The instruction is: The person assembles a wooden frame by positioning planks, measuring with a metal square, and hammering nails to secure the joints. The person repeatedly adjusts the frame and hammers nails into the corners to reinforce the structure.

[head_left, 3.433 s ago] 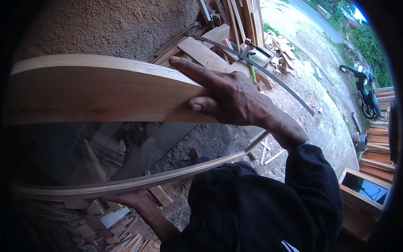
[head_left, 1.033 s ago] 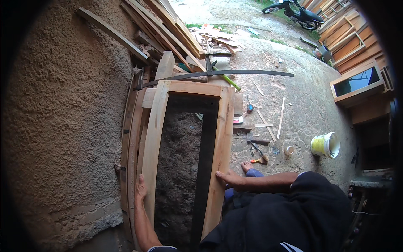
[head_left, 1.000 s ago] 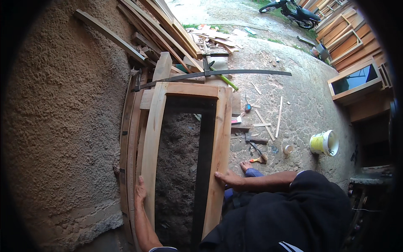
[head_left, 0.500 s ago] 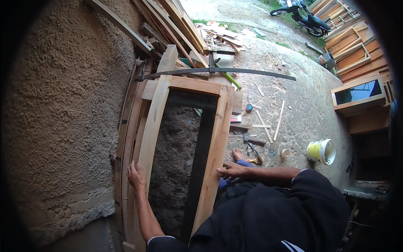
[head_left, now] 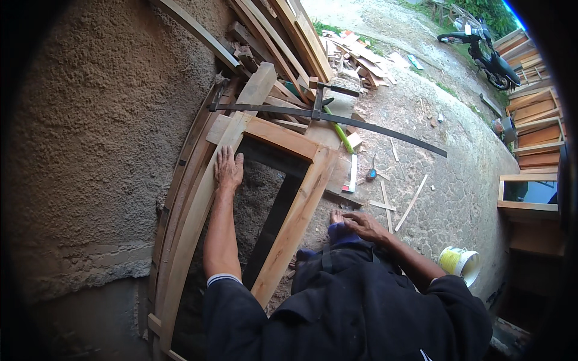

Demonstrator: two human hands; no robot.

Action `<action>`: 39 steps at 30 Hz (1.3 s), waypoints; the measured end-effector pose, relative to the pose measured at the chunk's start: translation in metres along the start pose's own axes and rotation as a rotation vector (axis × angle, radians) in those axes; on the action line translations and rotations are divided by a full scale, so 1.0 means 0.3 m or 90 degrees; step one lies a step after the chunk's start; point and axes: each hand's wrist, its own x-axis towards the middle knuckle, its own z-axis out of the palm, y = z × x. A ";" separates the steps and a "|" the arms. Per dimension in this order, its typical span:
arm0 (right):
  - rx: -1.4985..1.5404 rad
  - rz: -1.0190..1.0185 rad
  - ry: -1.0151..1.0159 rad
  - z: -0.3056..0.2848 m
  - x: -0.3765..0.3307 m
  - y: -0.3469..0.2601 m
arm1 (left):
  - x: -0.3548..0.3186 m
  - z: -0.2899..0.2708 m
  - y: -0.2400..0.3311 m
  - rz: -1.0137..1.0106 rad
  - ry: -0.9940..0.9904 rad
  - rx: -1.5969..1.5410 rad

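Ahead of me lies a long wooden frame [head_left: 301,231] with a dark panel or opening [head_left: 256,201] inside it. My left hand [head_left: 229,169] rests flat on its left rail near the far corner, fingers stretched out, gripping nothing. My right hand [head_left: 364,227] is off the frame, over my leg and close to my bare foot [head_left: 336,217]; its fingers are loosely apart and I see nothing in them. A long metal bar clamp [head_left: 385,127] stretches across beyond the frame's far end.
A rough wall [head_left: 114,120] rises at the left. Beyond the clamp are stacked boards [head_left: 295,36] and a green-handled tool [head_left: 339,129]. A try square [head_left: 351,174], a blue tape measure [head_left: 371,174] and thin wood strips [head_left: 411,203] lie on the ground. A bucket [head_left: 460,265] stands right.
My left hand has slid farther along the left rail toward the far corner. My right hand has left the right rail and moved right and forward. The view has shifted too.
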 end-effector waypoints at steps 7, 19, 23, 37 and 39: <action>0.042 0.101 0.072 -0.352 0.032 0.118 | 0.242 0.016 0.203 -0.071 0.011 0.008; -0.527 -0.048 0.328 -0.799 0.642 0.145 | -0.019 0.107 0.395 0.049 0.165 -0.145; -0.219 -0.192 0.332 -0.629 0.566 0.132 | -0.382 0.176 0.507 0.071 0.217 -0.126; 1.001 0.212 0.131 -0.010 0.585 0.214 | -0.665 0.257 0.608 0.046 0.057 0.103; 1.011 0.211 0.149 -0.003 0.605 0.205 | -0.655 0.242 0.591 0.050 0.041 0.023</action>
